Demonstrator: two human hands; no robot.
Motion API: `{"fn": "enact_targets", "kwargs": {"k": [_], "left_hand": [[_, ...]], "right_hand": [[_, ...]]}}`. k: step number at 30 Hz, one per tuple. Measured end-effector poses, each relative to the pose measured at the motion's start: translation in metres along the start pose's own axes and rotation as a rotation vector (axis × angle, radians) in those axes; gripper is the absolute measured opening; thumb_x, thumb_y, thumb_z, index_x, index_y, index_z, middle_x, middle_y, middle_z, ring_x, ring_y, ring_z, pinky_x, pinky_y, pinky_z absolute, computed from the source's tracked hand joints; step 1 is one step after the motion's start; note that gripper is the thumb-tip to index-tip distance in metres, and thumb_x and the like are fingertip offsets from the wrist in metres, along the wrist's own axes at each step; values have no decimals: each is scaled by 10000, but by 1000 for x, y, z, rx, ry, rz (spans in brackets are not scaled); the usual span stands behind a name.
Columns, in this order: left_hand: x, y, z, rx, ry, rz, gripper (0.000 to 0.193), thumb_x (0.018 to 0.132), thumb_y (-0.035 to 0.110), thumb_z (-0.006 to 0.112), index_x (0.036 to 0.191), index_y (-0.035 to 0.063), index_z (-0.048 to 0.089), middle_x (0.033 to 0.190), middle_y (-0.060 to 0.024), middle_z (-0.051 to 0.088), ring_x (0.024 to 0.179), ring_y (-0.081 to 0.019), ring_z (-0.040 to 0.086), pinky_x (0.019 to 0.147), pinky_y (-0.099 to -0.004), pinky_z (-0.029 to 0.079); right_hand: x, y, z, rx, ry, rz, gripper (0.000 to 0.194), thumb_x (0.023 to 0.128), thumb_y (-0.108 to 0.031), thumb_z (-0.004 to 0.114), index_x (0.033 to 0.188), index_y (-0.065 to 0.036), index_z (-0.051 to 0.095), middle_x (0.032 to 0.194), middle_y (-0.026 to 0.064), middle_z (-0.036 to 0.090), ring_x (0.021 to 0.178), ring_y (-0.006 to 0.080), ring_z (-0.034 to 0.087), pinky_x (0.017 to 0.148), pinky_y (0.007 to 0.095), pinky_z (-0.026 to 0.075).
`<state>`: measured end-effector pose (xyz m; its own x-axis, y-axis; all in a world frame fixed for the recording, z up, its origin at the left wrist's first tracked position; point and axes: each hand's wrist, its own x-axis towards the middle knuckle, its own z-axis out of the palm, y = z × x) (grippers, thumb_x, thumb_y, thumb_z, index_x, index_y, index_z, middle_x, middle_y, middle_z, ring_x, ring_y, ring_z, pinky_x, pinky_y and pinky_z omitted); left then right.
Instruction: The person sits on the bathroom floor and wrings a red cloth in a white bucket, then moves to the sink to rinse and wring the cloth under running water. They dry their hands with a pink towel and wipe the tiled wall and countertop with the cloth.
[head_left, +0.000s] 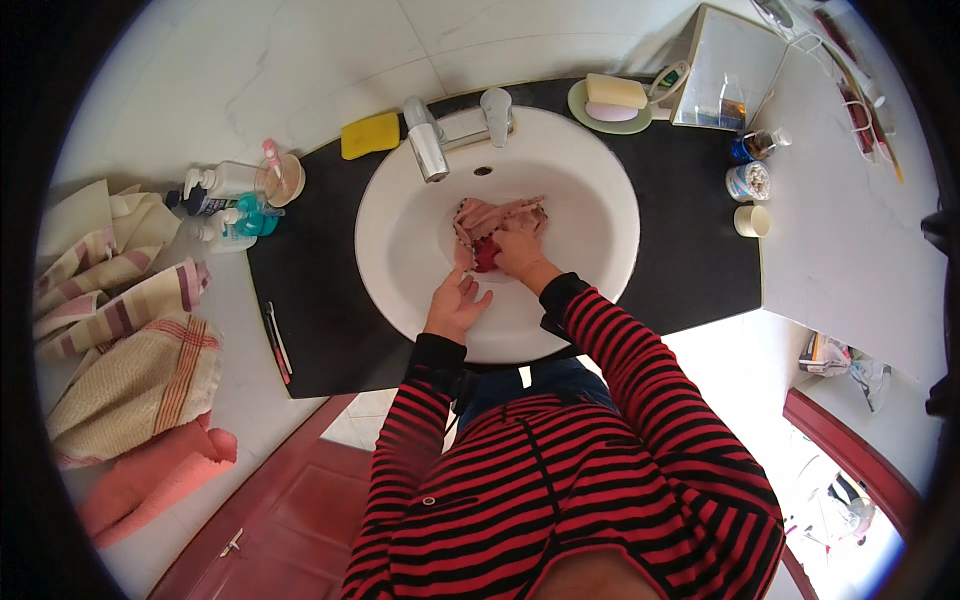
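A wet-looking pink cloth with a dark-stitched edge and a red patch lies bunched in the bottom of the white oval washbasin. My right hand grips the cloth near the red part, its fingertips partly hidden in the folds. Palm up and with fingers apart, my left hand is over the basin's near left side. Its uppermost fingertip meets the cloth's lower left corner; a firm hold is not visible there. Behind the cloth stands a chrome faucet with a lever handle.
On the black countertop are a yellow sponge, a soap dish, a cotton swab tub, a small cup and toothbrushes. Pump bottles stand left; towels hang beyond. A framed mirror leans back right.
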<state>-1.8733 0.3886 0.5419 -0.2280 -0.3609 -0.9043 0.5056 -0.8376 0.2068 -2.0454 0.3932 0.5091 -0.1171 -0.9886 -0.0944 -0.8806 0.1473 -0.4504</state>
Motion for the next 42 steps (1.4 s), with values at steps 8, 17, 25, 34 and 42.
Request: {"fn": "enact_targets", "kwargs": {"k": [8,17,25,34,42], "left_hand": [[24,3,4,-86,-364,-13,440,1013,485,515,1219,103,588,1143,-80,634,1098,-250,588,962,-465,489],[36,-27,36,-50,-175,202,401,1078,412,406,1252,94,578,1192,-65,643,1096,-226,620,968,-398,509],[16,1,32,339,-456,229,519,1041,516,437,1300,80,549,1222,-78,634,1134,-247,614,975,-378,508],[35,-9,24,77,-472,43,470,1032,508,472,1277,117,560,1251,-70,632,1150,-249,603,995,-392,484],[33,-23,12,167,-183,148,440,1069,426,420,1287,56,512,1203,-106,654,1085,-288,654,895,-434,541]], "right_hand": [[-27,-33,-64,1047,-236,23,240,778,-159,709,864,-25,528,869,125,577,797,278,567,756,383,488],[-1,-33,-20,638,183,184,231,888,-209,683,866,-11,566,882,191,573,874,390,560,776,460,462],[-27,-54,-37,621,311,-31,175,901,-169,644,865,-5,595,836,200,594,813,416,577,756,482,463],[-17,-50,-34,653,175,95,168,933,-177,602,902,-15,568,896,230,574,889,436,555,771,511,446],[4,3,-32,68,18,-99,292,910,-313,658,1023,-55,578,1059,178,589,1029,406,566,850,498,485]]}}
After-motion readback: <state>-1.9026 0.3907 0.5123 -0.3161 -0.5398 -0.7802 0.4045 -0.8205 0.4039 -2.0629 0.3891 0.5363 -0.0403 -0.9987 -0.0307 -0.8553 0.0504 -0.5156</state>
